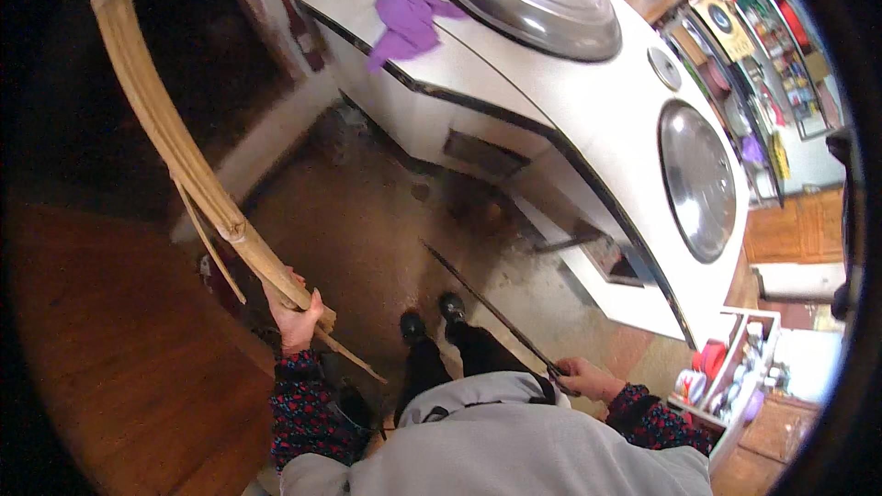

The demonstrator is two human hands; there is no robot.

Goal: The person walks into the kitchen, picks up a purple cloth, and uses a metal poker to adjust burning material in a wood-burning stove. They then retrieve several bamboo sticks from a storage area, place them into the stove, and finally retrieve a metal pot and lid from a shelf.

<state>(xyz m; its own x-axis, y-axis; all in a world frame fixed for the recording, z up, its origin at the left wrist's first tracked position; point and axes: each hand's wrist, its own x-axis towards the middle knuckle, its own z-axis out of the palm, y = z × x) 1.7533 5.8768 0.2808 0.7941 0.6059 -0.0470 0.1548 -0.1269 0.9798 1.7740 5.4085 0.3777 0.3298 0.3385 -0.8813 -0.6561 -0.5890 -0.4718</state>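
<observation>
A long piece of split bamboo (165, 117) is gripped near its lower end by my left hand (295, 322), and it slants up to the far left. Thin splinters stick out from it beside the hand. My right hand (591, 379), at the right of my waist, is closed around the end of a long thin dark rod (490, 306), which looks like metal. The rod's tip points forward over the floor, towards the base of a white built-in cooking stove (475, 79). A dark opening (617, 265) shows in the stove's front.
Two large metal lids (530, 3) (699, 179) and a small round lid (664, 69) sit on the stove top. A purple cloth (410, 21) hangs over its edge. Right of me stands a rack (723, 365) with jars. A brown wooden surface (138, 331) lies left.
</observation>
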